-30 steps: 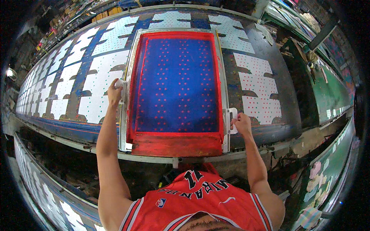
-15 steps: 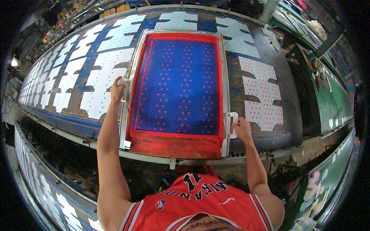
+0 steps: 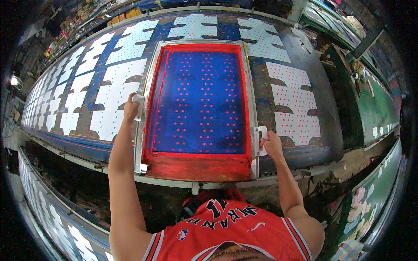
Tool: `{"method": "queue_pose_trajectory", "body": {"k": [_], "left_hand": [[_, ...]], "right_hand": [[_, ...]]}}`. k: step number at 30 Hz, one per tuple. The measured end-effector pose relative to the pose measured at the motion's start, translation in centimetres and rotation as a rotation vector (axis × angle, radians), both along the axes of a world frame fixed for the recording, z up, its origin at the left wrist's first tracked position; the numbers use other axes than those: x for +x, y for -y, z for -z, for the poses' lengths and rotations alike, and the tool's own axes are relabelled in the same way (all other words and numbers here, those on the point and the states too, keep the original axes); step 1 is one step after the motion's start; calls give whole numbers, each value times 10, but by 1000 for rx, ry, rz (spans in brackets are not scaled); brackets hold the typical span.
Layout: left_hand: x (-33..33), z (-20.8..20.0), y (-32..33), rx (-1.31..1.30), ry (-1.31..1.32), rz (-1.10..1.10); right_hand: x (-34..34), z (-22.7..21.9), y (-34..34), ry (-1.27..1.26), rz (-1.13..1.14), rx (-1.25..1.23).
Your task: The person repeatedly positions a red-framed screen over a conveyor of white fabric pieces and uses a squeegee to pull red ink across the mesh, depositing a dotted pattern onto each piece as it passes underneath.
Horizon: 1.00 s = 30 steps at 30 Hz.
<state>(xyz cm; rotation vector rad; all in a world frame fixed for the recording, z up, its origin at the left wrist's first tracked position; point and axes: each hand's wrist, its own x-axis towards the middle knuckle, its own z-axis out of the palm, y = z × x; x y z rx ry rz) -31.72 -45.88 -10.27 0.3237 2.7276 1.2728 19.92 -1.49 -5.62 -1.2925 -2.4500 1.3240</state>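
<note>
A screen-printing frame (image 3: 245, 78) lies over the long table in front of me, its blue mesh (image 3: 200, 100) dotted with small see-through spots and bordered in red ink. My left hand (image 3: 130, 108) is closed round the white handle (image 3: 137, 98) on the frame's left side. On the opposite side, nearer to me, my right hand (image 3: 273, 145) grips another white handle (image 3: 263, 134). Dark cutout shapes show faintly through the mesh. White fabric pieces (image 3: 296, 102) printed with red and green dots lie right of the frame; another white piece (image 3: 115, 102) lies to its left.
Several more dotted white pieces (image 3: 193, 27) run in rows along the table. A metal rail (image 3: 174, 182) edges its near side. Green-topped tables (image 3: 379, 108) stand at the right, and another table with white pieces (image 3: 56, 222) is at the lower left.
The frame's far edge has come down and nearer to me, and dark cutout shapes now show faintly through the mesh. Both hands keep their hold on the handles.
</note>
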Motion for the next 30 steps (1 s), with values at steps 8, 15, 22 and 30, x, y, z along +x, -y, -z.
{"method": "queue_pose_trajectory", "body": {"k": [8, 15, 22, 30], "left_hand": [[8, -9, -3, -2, 93, 38], [14, -21, -8, -112, 15, 26], [9, -13, -8, -115, -51, 58], [-3, 1, -9, -96, -52, 71]], "right_hand": [[-18, -63, 103, 2, -285, 615], [-23, -53, 218, -178, -1103, 530], [-34, -60, 249, -41, -1032, 793], [-89, -57, 256, -37, -707, 637]]}}
